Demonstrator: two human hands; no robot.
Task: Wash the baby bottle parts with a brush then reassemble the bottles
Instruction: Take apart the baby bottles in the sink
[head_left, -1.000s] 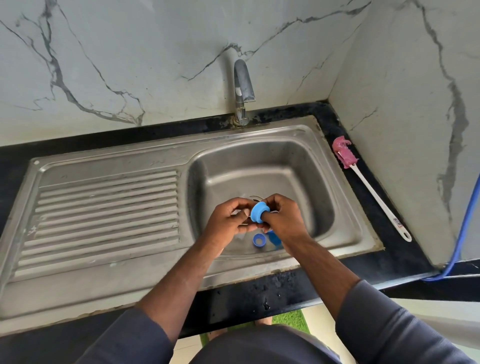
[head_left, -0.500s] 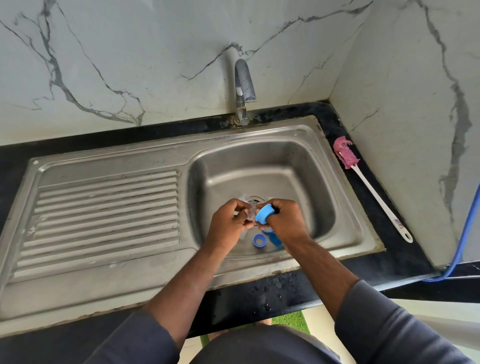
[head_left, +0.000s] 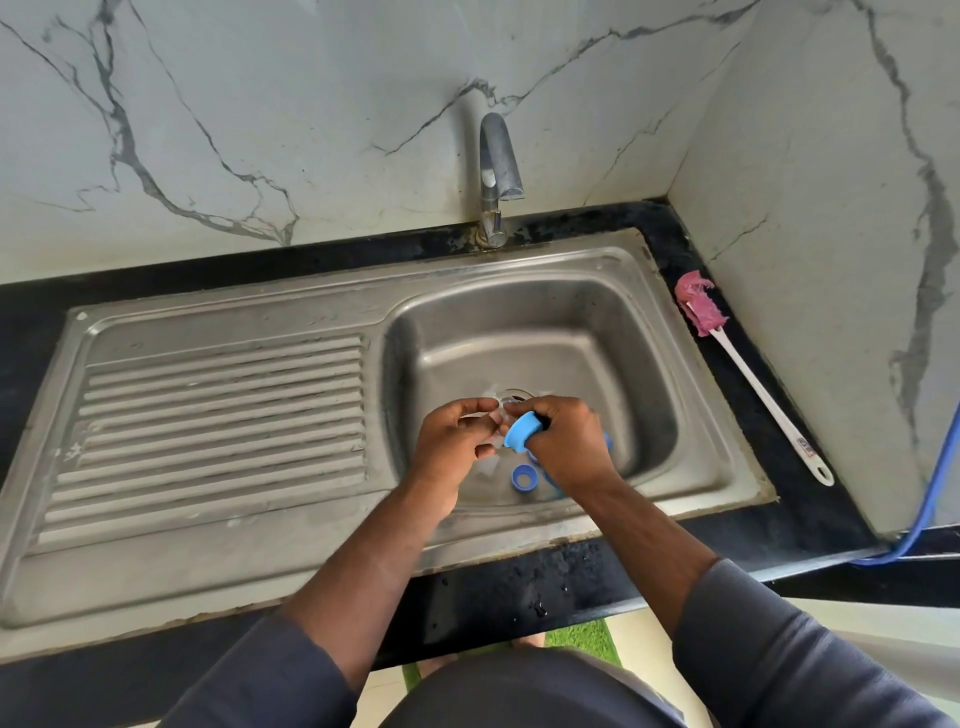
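While both hands meet over the sink (head_left: 641, 374) basin, the right hand (head_left: 571, 447) curls its fingers round a blue ring (head_left: 522, 432), held on edge just above the drain. Close against it, the left hand (head_left: 452, 441) pinches a clear part (head_left: 493, 415), perhaps a teat, between thumb and fingers; blur hides its shape. Below the hands, a second blue ring (head_left: 522, 477) lies flat on the basin floor, with more blue partly hidden under the right wrist. A pink-headed brush (head_left: 748, 374) lies on the black desk (head_left: 493, 587) right of the sink, beside the wall, well apart from the hands. The tap (head_left: 496, 171) stands behind the basin.
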